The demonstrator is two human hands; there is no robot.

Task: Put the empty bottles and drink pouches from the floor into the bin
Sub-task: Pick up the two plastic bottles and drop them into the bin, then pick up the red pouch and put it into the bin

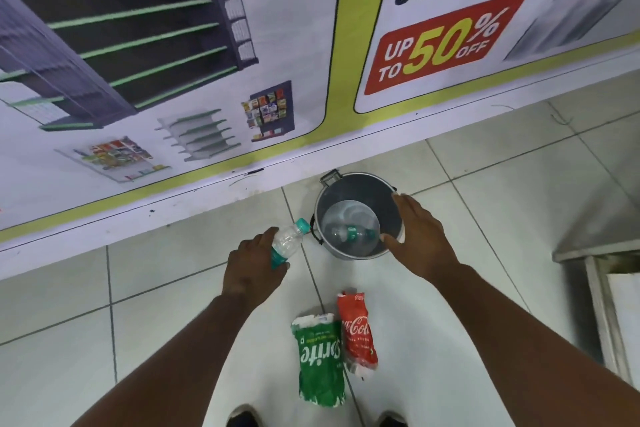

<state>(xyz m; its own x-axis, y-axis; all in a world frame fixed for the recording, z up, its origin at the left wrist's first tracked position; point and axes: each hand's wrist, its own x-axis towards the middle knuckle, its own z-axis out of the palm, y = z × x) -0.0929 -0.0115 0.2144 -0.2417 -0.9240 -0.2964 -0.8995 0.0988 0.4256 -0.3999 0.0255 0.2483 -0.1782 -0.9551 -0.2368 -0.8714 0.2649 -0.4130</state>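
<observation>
- My left hand (251, 274) is wrapped around a clear bottle (286, 243), teal cap pointing toward the bin (358, 184).
- My right hand (420, 236) hovers spread over the bin's rim, holding nothing.
- Another bottle (351, 231) lies inside the bin.
- Green pouch (320, 362) and red pouch (356, 333) lie side by side on the floor tiles (450, 340), near my feet.
</observation>
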